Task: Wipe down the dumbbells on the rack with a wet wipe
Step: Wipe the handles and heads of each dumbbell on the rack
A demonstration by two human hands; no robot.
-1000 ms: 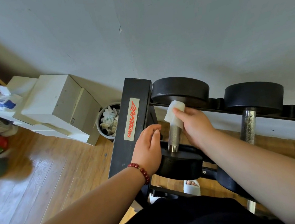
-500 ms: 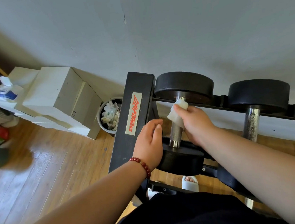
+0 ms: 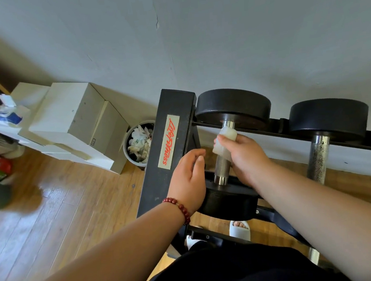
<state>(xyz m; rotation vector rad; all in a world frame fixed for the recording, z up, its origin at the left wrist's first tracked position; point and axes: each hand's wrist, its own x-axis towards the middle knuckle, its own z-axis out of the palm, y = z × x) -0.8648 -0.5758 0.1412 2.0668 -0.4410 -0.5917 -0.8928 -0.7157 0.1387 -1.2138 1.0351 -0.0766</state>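
Observation:
A black dumbbell with a knurled steel handle lies at the left end of the black rack. My right hand grips a white wet wipe, wrapped around the upper part of that handle. My left hand, wearing a red bead bracelet, rests with relaxed fingers against the rack's end post beside the dumbbell's near head. A second dumbbell sits to the right, untouched.
A small bin full of crumpled wipes stands left of the rack by the wall. White boxes are stacked further left on the wooden floor. A white slipper shows under the rack.
My right hand with the wipe has stayed on the upper part of the handle, near the far head. My left hand holds its place; the camera shifted slightly.

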